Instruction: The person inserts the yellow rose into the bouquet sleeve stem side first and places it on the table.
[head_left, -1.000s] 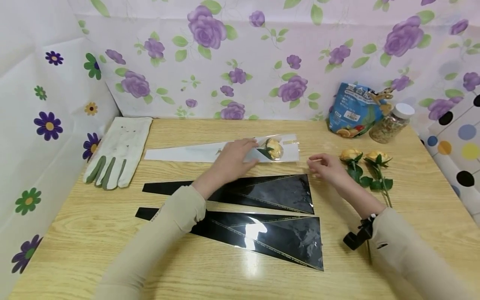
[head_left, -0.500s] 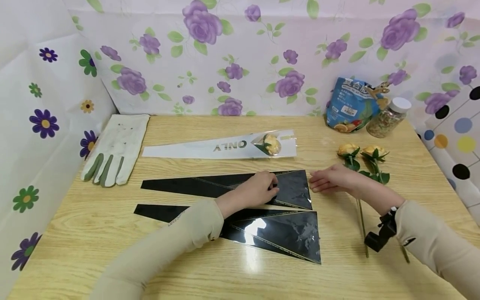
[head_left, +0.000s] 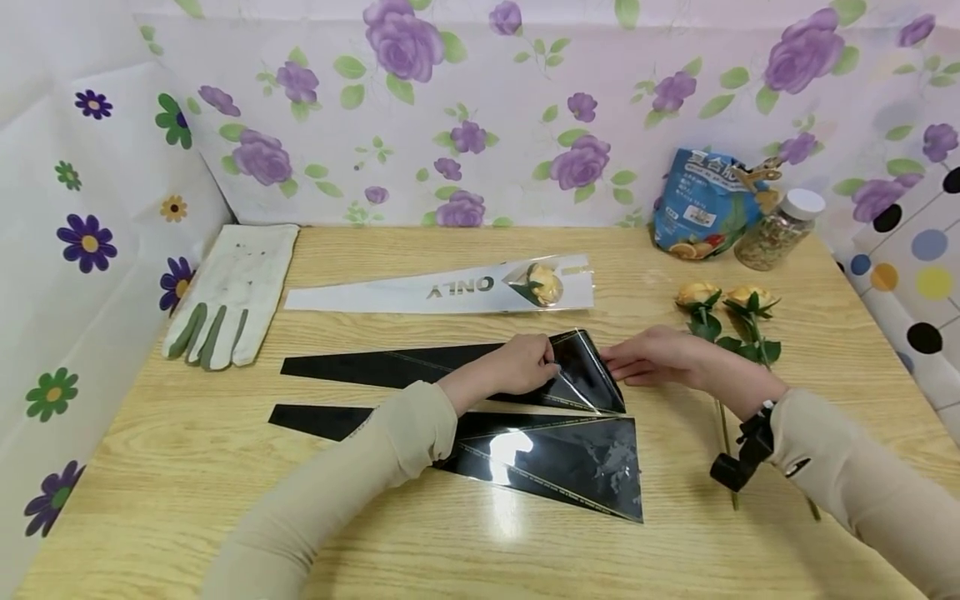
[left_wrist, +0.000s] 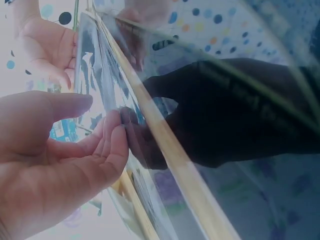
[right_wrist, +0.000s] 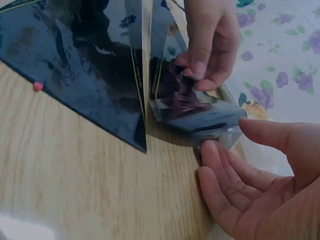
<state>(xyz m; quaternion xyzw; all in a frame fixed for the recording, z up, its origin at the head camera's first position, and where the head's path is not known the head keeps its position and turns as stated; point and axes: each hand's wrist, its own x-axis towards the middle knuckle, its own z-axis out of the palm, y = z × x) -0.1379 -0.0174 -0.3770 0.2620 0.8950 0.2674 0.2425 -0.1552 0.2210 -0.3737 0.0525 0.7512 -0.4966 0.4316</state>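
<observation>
Two black flower sleeves lie on the table, the upper sleeve (head_left: 397,365) and the lower sleeve (head_left: 555,458). My left hand (head_left: 521,364) rests on the upper sleeve, its bent fingertips touching the glossy film; in the left wrist view its thumb (left_wrist: 75,105) stands apart from the fingers. The wide end of that sleeve bulges up off the table. At this end my right hand (head_left: 656,357) holds the edge of the film (right_wrist: 215,122) between thumb and fingers. A white sleeve (head_left: 360,298) marked ONLY lies behind, a yellow rose (head_left: 545,286) inside it.
Two yellow roses (head_left: 697,294) with long stems lie at the right, partly under the right forearm. A blue pouch (head_left: 701,204) with a clip and a white-lidded jar (head_left: 776,233) stand at the back right. A work glove (head_left: 240,287) lies at the left.
My left hand has moved from the white sleeve down onto the upper black sleeve. My right hand has reached that sleeve's wide end, which has lifted and curled.
</observation>
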